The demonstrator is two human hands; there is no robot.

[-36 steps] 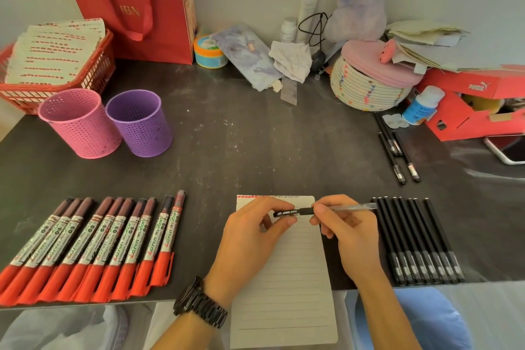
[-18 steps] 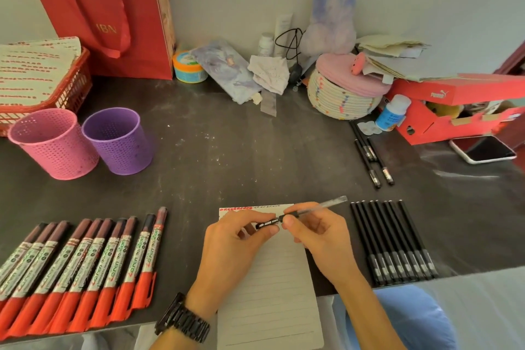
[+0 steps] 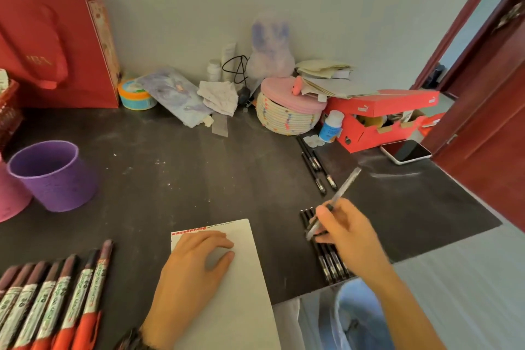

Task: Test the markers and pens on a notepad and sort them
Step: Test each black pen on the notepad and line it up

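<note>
The pen (image 3: 341,193) has been carried off the notepad (image 3: 244,278) to its right, pinched by the right hand (image 3: 349,236) above the black pens (image 3: 329,261); the left hand (image 3: 196,261) is rested on the notepad, fingers relaxed.

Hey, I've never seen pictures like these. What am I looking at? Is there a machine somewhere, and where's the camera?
There is no machine here. A person is working with two bare hands, and every picture comes from one wide-angle camera worn on their head, looking forward and down.

The left hand rests on a white paper notepad. The right hand holds a slim clear-barrelled pen above a row of black pens on the dark tabletop.

At the lower left lies a row of red and white markers. A purple perforated cup and a pink cup stand at the left. Three more black pens lie apart, farther back.
</note>
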